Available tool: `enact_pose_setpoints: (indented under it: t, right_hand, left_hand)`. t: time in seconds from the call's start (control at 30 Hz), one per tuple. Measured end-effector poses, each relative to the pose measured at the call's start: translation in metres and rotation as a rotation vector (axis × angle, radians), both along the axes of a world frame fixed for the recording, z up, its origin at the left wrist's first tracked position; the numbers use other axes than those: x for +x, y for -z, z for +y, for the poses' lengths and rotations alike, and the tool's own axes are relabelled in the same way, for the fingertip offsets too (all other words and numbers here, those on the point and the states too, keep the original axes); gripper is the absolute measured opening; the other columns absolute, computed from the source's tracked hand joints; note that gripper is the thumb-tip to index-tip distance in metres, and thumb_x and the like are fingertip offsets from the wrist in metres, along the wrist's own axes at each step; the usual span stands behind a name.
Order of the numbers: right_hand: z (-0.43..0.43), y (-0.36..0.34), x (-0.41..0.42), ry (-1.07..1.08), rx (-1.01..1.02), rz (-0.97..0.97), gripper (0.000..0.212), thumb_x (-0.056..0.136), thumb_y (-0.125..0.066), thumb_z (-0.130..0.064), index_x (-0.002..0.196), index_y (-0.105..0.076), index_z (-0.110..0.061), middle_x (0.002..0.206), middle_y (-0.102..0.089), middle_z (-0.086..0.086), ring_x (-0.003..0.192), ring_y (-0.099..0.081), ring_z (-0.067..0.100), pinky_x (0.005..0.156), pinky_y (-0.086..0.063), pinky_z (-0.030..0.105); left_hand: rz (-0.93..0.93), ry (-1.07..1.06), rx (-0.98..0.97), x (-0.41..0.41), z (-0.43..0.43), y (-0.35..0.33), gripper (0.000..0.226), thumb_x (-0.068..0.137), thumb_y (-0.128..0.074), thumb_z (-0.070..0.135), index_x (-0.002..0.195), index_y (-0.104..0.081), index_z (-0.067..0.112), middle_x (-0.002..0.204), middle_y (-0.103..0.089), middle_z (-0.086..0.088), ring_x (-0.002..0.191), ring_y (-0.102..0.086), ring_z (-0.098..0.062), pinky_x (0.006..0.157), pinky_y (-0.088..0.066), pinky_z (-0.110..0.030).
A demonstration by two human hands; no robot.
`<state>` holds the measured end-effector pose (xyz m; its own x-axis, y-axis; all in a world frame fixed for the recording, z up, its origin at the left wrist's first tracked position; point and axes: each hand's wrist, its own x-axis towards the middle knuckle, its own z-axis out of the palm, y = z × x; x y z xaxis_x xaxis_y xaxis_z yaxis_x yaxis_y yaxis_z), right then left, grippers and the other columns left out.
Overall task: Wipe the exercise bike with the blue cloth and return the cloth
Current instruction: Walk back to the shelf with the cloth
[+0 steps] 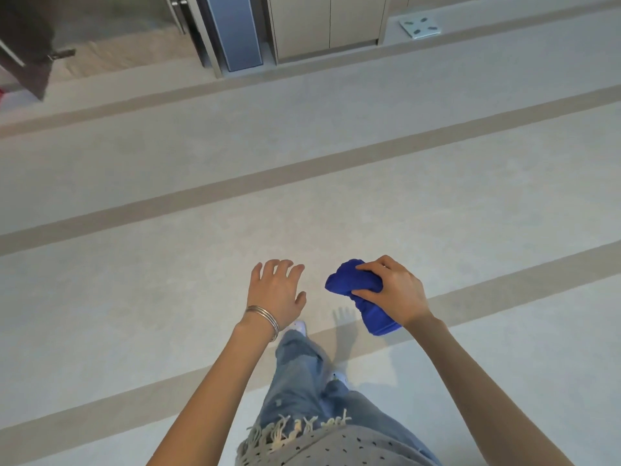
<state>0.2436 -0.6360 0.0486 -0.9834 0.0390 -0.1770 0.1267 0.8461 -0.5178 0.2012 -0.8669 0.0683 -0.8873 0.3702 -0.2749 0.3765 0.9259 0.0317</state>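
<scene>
My right hand point(395, 289) grips a bunched blue cloth point(356, 284) in front of me, above the floor, with one end of the cloth hanging down below my wrist. My left hand point(277, 290) is held out beside it, palm down, fingers spread and holding nothing; thin bangles circle that wrist. No exercise bike is in view.
Pale floor with darker stripes point(302, 169) stretches ahead. At the far side stand beige cabinet doors point(322, 25), a blue-grey panel point(235, 31) and a bathroom scale point(420, 26) on the floor. A dark door edge point(27, 45) is at the top left. My legs in jeans point(302, 375) are below.
</scene>
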Motion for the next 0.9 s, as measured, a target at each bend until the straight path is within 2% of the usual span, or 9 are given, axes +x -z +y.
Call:
enact_pose_setpoints:
  t: [0.2, 0.4, 0.63, 0.9]
  right_hand:
    - [0.017, 0.003, -0.066, 0.027, -0.004, -0.022, 0.039, 0.078, -0.065, -0.047, 0.116, -0.056, -0.039, 0.11, -0.054, -0.013, 0.097, -0.055, 0.01, 0.073, -0.042, 0.024]
    - [0.028, -0.007, -0.172, 0.048, 0.01, 0.009, 0.039, 0.079, -0.064, -0.047, 0.116, -0.056, -0.04, 0.11, -0.054, -0.013, 0.098, -0.055, 0.011, 0.073, -0.041, 0.024]
    - [0.03, -0.02, -0.285, 0.058, 0.041, 0.107, 0.039, 0.076, -0.07, -0.043, 0.113, -0.062, -0.032, 0.105, -0.059, -0.007, 0.094, -0.058, 0.015, 0.07, -0.044, 0.026]
    - [0.057, -0.015, -0.37, 0.082, 0.067, 0.016, 0.039, 0.077, -0.068, -0.047, 0.114, -0.058, -0.038, 0.107, -0.056, -0.012, 0.095, -0.056, 0.01, 0.07, -0.039, 0.023]
  left_hand:
    - [0.007, 0.003, 0.027, -0.071, 0.013, 0.002, 0.053, 0.091, -0.042, 0.04, 0.141, -0.03, 0.028, 0.148, -0.034, 0.004, 0.137, -0.029, -0.022, 0.115, -0.02, -0.041]
    - [0.043, -0.003, 0.07, -0.178, 0.024, -0.001, 0.053, 0.09, -0.044, 0.039, 0.141, -0.032, 0.028, 0.147, -0.036, 0.004, 0.135, -0.03, -0.021, 0.114, -0.021, -0.041]
    - [0.041, 0.075, 0.081, -0.303, 0.042, -0.011, 0.053, 0.09, -0.044, 0.039, 0.141, -0.032, 0.027, 0.146, -0.036, 0.004, 0.134, -0.031, -0.022, 0.114, -0.021, -0.04]
    - [0.005, 0.111, 0.103, -0.398, 0.073, -0.007, 0.053, 0.09, -0.045, 0.037, 0.14, -0.033, 0.026, 0.144, -0.038, 0.003, 0.134, -0.031, -0.023, 0.113, -0.023, -0.04]
